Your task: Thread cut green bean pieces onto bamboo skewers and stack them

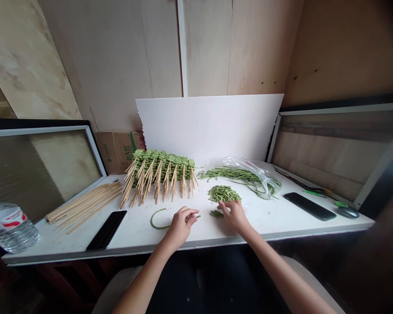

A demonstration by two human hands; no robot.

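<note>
A long green bean [155, 222] curves out to the left of my left hand [182, 224]. That hand is closed around it, and a short end shows past the fingertips. My right hand [233, 214] is over the table with its thumb and fingers apart, and I see nothing held in it. Beside its thumb lie a few cut bean pieces [215, 213], partly covered by the hand. Just beyond the fingers rests a heap of short cut bean pieces [223, 192].
Skewered bean pieces [163, 163] are stacked at the back, sticks facing me. Loose bamboo sticks [85, 203], a phone [106, 230] and a water bottle [13, 226] are leftward. Whole long beans [239, 174] lie by a plastic bag [265, 181]; another phone [309, 206] and a mouse [347, 212] are rightward.
</note>
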